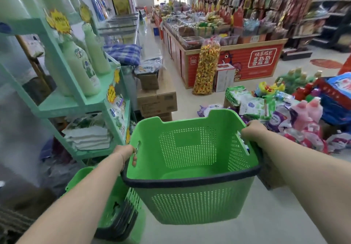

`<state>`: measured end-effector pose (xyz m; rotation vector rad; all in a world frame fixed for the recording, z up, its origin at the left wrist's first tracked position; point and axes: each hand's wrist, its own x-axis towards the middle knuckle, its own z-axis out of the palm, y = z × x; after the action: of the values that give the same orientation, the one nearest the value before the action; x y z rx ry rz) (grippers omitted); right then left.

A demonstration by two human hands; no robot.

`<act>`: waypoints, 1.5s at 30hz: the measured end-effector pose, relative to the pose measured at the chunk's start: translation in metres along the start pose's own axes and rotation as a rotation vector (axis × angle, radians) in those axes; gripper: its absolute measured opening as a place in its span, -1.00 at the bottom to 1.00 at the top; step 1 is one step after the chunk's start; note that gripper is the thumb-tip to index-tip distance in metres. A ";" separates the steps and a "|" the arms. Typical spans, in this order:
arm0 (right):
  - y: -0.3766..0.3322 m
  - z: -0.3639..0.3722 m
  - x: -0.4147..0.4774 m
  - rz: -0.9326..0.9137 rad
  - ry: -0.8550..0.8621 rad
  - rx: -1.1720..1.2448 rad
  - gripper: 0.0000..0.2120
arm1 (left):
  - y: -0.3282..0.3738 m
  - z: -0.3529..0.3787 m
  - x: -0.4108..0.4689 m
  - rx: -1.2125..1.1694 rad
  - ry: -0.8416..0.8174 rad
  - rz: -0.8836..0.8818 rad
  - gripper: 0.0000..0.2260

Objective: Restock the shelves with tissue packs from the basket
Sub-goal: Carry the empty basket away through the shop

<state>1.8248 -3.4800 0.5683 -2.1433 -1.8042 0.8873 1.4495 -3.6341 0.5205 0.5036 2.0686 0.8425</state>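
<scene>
From the head view, the person holds a green basket point(190, 160) up in the air with both hands. The left hand point(125, 153) is closed on the left rim, with fingers curled in through the side slot. The right hand point(253, 130) is closed on the right rim, and its fingers are hidden behind the wall. So each grip is pressed tight on the basket.

The basket looks empty inside. No tissue packs show in it. The packs point(248, 104) lie in a heap on the floor, just past the right grip and a bit above it in the picture. Pink bottles point(307, 111) sit in the same heap. The green shelf point(83, 103) stands off to the left of the left grip, with white bottles point(83, 69) on it and folded white stuff low down. A stack of baskets point(117, 211) sits right under the left grip.

What could go wrong? The basket tips away from the person, so anything dropped in could slide out. If one grip slips, the basket may swing down and hit the stack below. The heap is messy, so a step near it could squash a pack or knock over the bottles. The shelf is close on the left, and a wide swing could bump the bottles off it.
</scene>
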 end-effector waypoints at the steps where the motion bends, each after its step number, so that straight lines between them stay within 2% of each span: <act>1: -0.008 -0.010 0.018 -0.010 -0.001 0.014 -0.85 | 0.017 0.007 0.008 -0.015 0.003 0.002 -0.76; 6: -0.045 -0.050 0.106 -0.096 0.034 0.019 -0.84 | 0.091 0.040 0.053 -0.026 0.051 0.042 -0.80; 8: -0.058 -0.059 0.141 -0.097 0.047 0.016 -0.77 | 0.121 0.052 0.069 0.021 0.081 0.067 -0.85; 11: -0.083 -0.069 0.192 -0.093 0.070 0.021 -0.78 | 0.168 0.069 0.105 0.048 0.108 0.092 -0.84; 18: -0.152 -0.083 0.319 -0.074 0.156 0.069 -0.78 | 0.282 0.085 0.217 0.086 0.061 0.109 -0.76; 25: -0.211 -0.115 0.429 -0.058 0.231 0.125 -0.85 | 0.411 0.107 0.309 0.133 0.064 0.203 -0.81; 27: -0.222 -0.125 0.465 -0.047 0.265 0.145 -0.86 | 0.447 0.117 0.335 0.132 0.062 0.230 -0.76; 30: -0.238 -0.140 0.520 -0.021 0.289 0.145 -0.90 | 0.495 0.138 0.379 0.144 0.095 0.265 -0.85; 36: -0.281 -0.170 0.657 -0.040 0.295 0.190 -0.84 | 0.594 0.187 0.456 0.168 0.106 0.264 -0.90; 39: -0.315 -0.186 0.723 -0.057 0.296 0.202 -0.88 | 0.647 0.200 0.504 0.170 0.127 0.289 -0.92; 43: -0.365 -0.200 0.793 -0.089 0.312 0.155 -0.91 | 0.709 0.207 0.565 0.151 0.122 0.286 -0.74; 45: -0.390 -0.198 0.826 -0.101 0.300 0.137 -0.90 | 0.732 0.206 0.598 0.110 0.129 0.247 -0.75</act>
<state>1.6742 -2.5632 0.6695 -1.9609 -1.6362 0.6082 1.3102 -2.6828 0.6292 0.7960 2.2092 0.9273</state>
